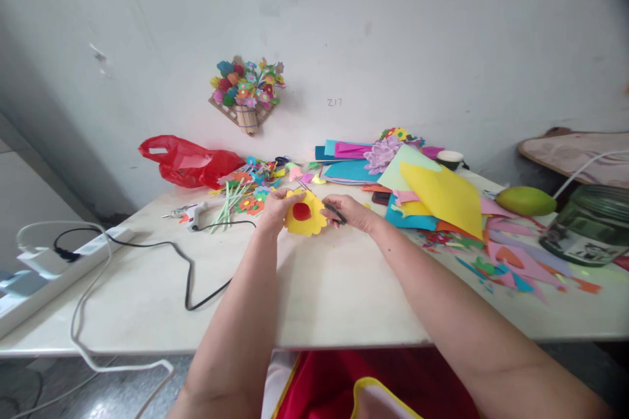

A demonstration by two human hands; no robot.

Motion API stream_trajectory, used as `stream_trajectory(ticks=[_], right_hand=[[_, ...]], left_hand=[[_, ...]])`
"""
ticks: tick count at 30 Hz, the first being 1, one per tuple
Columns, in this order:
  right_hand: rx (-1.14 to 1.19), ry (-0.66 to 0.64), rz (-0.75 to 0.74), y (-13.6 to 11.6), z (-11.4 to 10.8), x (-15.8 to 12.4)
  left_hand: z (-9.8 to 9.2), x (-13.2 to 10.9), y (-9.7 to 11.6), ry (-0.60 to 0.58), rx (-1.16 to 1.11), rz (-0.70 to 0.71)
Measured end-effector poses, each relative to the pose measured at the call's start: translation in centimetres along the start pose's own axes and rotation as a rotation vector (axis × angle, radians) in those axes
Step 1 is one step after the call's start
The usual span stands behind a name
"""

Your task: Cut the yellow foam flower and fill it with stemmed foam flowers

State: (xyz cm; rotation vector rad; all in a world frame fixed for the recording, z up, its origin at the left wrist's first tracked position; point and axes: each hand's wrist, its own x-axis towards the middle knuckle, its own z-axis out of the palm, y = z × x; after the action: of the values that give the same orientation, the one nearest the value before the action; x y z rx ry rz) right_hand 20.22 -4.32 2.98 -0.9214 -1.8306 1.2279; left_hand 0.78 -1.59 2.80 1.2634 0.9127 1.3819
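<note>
My left hand [276, 209] is closed on the left edge of a yellow scalloped flower [314, 218], cut from a flat sheet, with a round red centre [301, 211]. The flower is held up over the middle of the table, its face towards me. At its right edge my right hand [348, 211] is closed round scissors with a black handle [335, 213]. Their blades are hidden, so I cannot tell whether they touch the flower.
Left of my hands lie a glue gun [196, 215] with a black cord, pale green sticks [230, 203] and a red plastic bag [187, 160]. On the right are coloured sheets [447, 200], scraps [515, 262], a green mango [525, 201] and a glass jar [590, 222]. A power strip [73, 268] runs along the left.
</note>
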Motion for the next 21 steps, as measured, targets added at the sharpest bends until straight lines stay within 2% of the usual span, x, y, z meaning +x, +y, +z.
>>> stream_trajectory(ticks=[6,12,21], right_hand=[[0.002,0.024,0.015,0.0,0.2,0.1],[-0.002,0.009,0.029,-0.2,0.1,0.0],[-0.028,-0.001,0.053,-0.2,0.0,-0.1]], left_hand=[[-0.1,-0.1,0.2,0.004,0.014,-0.019],[-0.7,-0.1,0.2,-0.072,0.037,-0.035],[-1.1,-0.1,0.2,-0.11,0.029,-0.048]])
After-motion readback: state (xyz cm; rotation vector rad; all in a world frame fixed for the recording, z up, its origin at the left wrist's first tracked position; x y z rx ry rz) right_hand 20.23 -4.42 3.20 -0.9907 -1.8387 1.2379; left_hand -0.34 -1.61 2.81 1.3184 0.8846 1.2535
